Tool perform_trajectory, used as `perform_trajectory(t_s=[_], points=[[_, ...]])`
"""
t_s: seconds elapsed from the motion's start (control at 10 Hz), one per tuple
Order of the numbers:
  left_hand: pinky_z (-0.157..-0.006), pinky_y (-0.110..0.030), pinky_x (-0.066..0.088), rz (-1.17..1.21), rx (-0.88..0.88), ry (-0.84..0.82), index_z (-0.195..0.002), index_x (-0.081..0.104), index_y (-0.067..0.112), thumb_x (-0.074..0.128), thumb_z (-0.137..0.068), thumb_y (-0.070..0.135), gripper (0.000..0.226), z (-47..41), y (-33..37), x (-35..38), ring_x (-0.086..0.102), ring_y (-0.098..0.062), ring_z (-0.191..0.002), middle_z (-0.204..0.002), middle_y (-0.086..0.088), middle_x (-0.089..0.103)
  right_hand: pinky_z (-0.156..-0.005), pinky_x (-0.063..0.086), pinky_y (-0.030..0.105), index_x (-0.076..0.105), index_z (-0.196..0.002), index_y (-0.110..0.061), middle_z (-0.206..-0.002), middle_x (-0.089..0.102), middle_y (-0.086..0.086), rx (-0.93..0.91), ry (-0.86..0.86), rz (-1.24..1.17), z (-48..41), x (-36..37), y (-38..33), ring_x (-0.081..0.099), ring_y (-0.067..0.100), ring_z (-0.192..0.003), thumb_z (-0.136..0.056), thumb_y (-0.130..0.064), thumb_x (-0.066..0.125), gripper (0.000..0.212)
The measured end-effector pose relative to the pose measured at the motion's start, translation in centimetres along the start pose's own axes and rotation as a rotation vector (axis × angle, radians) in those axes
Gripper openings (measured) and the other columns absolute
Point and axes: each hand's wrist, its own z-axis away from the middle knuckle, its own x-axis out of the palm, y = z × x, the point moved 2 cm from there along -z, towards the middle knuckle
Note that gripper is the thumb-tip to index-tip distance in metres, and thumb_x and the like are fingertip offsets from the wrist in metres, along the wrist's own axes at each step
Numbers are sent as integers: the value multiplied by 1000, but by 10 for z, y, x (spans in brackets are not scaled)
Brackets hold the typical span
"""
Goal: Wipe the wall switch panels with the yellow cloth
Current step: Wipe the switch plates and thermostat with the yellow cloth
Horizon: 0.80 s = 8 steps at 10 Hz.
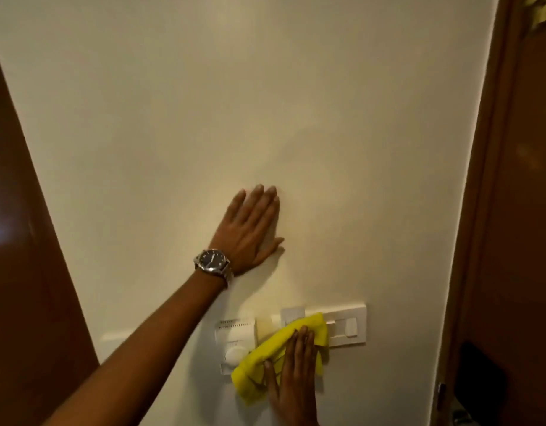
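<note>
Cream wall (265, 103) fills most of the view, with brown wood on both sides. Low on the wall sits the yellow cloth (265, 358), bunched up and pressed flat against the switch panels. It covers the middle part of the long white switch panel (348, 325) and hangs down past its bottom edge. One white switch (351, 328) shows just to the right of the cloth.

The right hand (293, 379) lies on top of the cloth with its fingers stretched out and pointing up. It pushes the cloth onto the wall with a flat palm and is not curled around it.

To the left of the cloth is a white box with a round knob (235, 353) and small slits along its top. The lower left corner of the cloth touches this box. Another white plate (115, 339) sits further left, partly hidden behind the arm.

The left hand (253, 232) rests flat on the bare wall, well above the panels. Its fingers are spread open and point up, and it holds nothing. A dark-faced wristwatch (212, 261) with a metal band is on that wrist. The bare arm reaches up from the bottom left corner.

A brown door (26, 241) stands at the left, and a brown door frame (493, 210) runs down the right side.
</note>
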Motion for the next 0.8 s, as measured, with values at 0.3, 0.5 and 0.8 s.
perform_trajectory(t_s=[0.3,0.5,0.8], points=[[-133,-54,15,-115,21,210,-166,33,10,43,-104,70,88,0,-23,36,20,-36,-162,-173,-13,28,-122,26,47,56,-137,-22,-137,55,1,220,-346,739,-23,29,38,46,24,-137,-112,-35,38,33],[-132,-55,19,-122,17,227,-166,33,11,44,-105,67,84,-1,-25,35,24,-38,-161,-172,-13,31,-125,11,39,-2,-162,-13,-171,-5,2,-150,-77,-23,-4,8,46,-1,20,-158,-107,-57,26,76],[-130,-57,24,-119,3,249,-166,34,11,46,-105,65,83,-1,-25,35,26,-38,-160,-172,-14,32,-128,9,38,2,-163,-12,-171,-2,6,-170,-84,47,-1,19,54,3,23,-158,-106,-59,30,79]])
